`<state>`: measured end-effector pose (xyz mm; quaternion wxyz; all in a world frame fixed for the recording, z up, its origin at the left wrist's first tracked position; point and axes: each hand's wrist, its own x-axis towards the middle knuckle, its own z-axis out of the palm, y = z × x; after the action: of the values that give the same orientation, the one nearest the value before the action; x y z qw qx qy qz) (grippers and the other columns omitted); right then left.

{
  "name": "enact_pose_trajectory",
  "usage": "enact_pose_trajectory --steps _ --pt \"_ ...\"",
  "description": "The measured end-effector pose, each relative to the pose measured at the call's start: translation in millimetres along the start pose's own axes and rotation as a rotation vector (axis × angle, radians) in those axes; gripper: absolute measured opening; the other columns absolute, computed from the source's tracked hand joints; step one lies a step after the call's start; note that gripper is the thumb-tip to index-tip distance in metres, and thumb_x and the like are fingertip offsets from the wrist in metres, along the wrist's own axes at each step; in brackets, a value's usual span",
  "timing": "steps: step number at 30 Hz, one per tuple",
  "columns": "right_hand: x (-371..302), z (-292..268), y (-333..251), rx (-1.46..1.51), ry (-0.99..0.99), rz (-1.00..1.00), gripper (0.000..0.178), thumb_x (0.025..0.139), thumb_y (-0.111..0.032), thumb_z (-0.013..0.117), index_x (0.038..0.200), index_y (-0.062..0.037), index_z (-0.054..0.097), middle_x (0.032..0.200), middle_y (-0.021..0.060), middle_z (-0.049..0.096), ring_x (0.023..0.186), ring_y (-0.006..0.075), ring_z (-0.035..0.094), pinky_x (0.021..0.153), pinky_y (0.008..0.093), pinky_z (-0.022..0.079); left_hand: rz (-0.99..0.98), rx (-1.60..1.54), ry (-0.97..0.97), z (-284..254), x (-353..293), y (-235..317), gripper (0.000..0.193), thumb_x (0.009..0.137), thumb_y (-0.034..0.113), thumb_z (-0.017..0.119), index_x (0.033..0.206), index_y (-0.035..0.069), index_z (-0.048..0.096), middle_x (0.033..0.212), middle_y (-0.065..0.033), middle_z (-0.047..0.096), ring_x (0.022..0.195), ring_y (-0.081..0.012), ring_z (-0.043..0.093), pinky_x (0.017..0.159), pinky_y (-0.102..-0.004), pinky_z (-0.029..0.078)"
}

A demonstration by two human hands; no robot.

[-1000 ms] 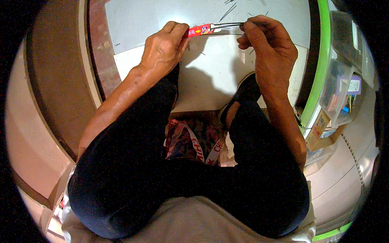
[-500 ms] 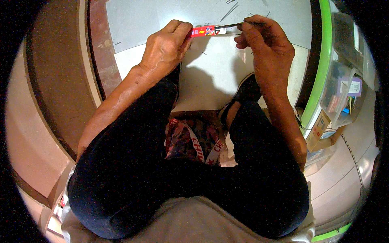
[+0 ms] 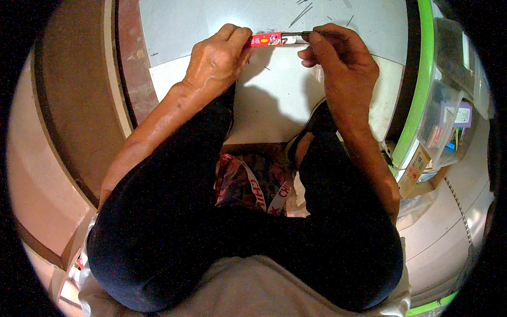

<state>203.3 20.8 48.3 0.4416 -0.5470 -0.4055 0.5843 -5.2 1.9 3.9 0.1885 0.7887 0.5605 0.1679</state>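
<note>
My left hand point(image 3: 219, 57) is closed on one end of a small, narrow red packet point(image 3: 265, 39) with a printed cartoon figure, held level over the white tabletop. Its right end is white and faces my right hand point(image 3: 346, 58). Pinched between the thumb and fingers of that hand are thin dark sticks point(image 3: 292, 34), whose left tips reach the packet's open end. Whether the tips sit inside or only touch the edge is hard to tell. More loose dark sticks point(image 3: 301, 15) lie scattered on the table just beyond the packet.
The work surface is a white tabletop point(image 3: 280, 100) with a greyish sheet point(image 3: 179, 31) across its far part. To the right, beyond a green edge point(image 3: 419, 90), stand clear plastic bins point(image 3: 446, 124) and a small cardboard box point(image 3: 415, 170). A patterned cloth bag point(image 3: 237, 182) lies between my legs.
My right hand has moved slightly left toward the packet, and less of the dark sticks shows between the two. My left hand stays almost where it was, still holding the packet.
</note>
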Motion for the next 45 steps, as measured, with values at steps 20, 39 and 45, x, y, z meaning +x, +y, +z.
enact_pose_trajectory --steps 20,39,45 --pt "-13 6 -2 -0.195 -0.108 -0.088 0.016 0.083 -0.008 0.065 0.098 -0.0033 0.064 0.080 0.0042 0.067 0.073 0.0094 0.063 0.066 0.0251 0.051 0.052 -0.179 -0.072 -6 -5 4 0.022 0.078 0.011 0.068 0.096 0.004 0.058 0.088 -0.0127 0.059 0.075 -0.0328 0.061 0.064 -0.0372 0.050" --pt "-10 1 -7 -0.328 -0.135 -0.098 0.014 0.083 -0.011 0.067 0.094 -0.0041 0.064 0.079 0.0070 0.068 0.072 0.0124 0.065 0.066 0.0270 0.052 0.104 -0.124 0.037 0 -3 2 0.022 0.075 0.010 0.070 0.095 0.005 0.061 0.082 -0.0092 0.055 0.068 -0.0284 0.059 0.056 -0.0370 0.049" --pt "-10 4 -4 -0.281 -0.149 -0.145 0.015 0.083 -0.015 0.066 0.094 -0.0045 0.065 0.080 0.0077 0.068 0.070 0.0147 0.066 0.064 0.0287 0.052 0.121 -0.076 0.057 -1 -1 3 0.021 0.075 0.010 0.069 0.093 0.005 0.060 0.084 -0.0095 0.056 0.070 -0.0287 0.060 0.057 -0.0368 0.051"
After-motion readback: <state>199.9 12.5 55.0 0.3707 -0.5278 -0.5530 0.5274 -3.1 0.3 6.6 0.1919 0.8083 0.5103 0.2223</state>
